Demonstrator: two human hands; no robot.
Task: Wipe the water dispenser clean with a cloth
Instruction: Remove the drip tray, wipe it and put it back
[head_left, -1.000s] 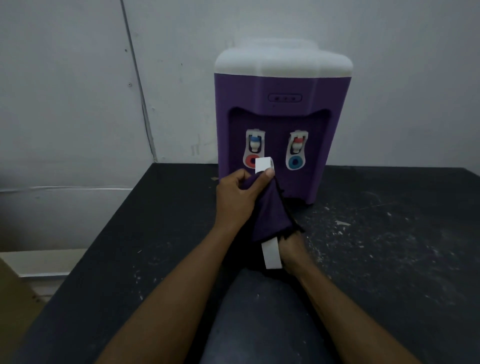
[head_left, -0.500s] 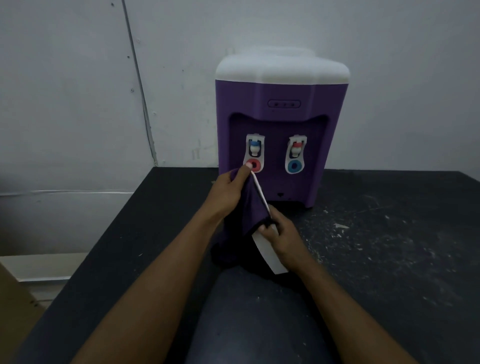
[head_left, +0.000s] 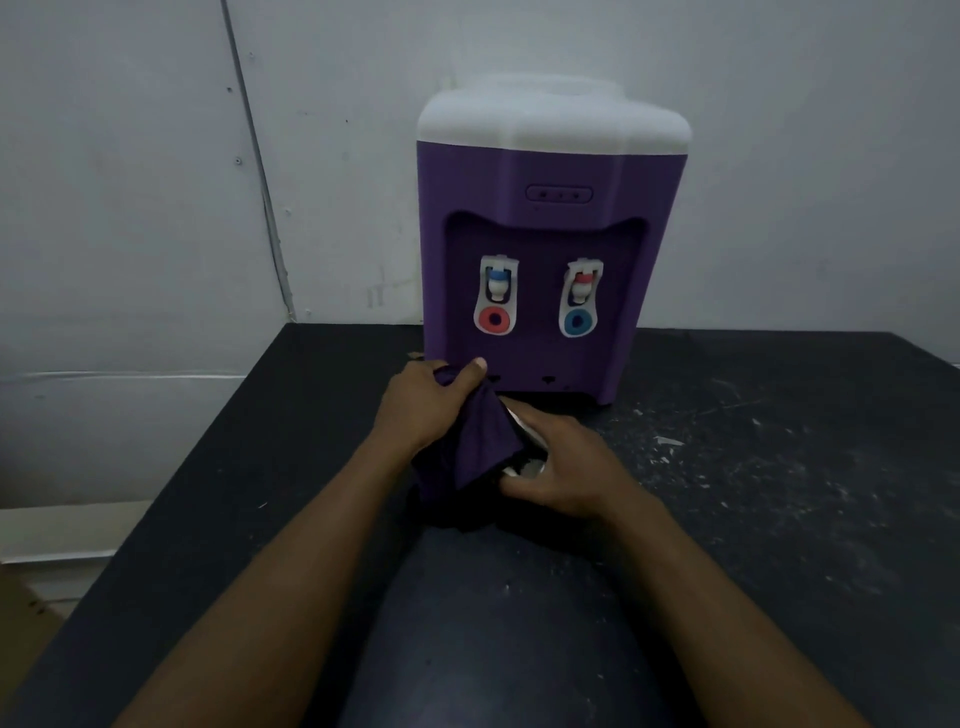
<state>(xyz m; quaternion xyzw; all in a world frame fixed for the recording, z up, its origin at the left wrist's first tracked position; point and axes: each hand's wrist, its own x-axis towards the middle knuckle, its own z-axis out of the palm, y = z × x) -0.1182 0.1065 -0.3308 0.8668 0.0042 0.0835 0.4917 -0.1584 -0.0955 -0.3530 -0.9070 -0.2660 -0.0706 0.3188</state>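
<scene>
A purple water dispenser (head_left: 550, 218) with a white top and two taps stands at the back of a black table (head_left: 779, 493), against the wall. Just in front of its base I hold a dark purple cloth (head_left: 480, 447) with a white band. My left hand (head_left: 423, 405) grips the cloth's upper end, thumb near the dispenser's lower front. My right hand (head_left: 566, 467) holds the lower right part of the cloth, fingers curled over the white band. The cloth hangs bunched between both hands and does not touch the dispenser's face.
White specks and scratches (head_left: 670, 441) mark the table to the right of my hands. A grey wall (head_left: 130, 208) rises behind, with a vertical seam at the left. The table's left edge (head_left: 171, 499) drops to a pale floor.
Both hands have come down with the cloth, from the level of the red tap button to the dispenser's base. The right hand has closed over the white band, now mostly hidden.
</scene>
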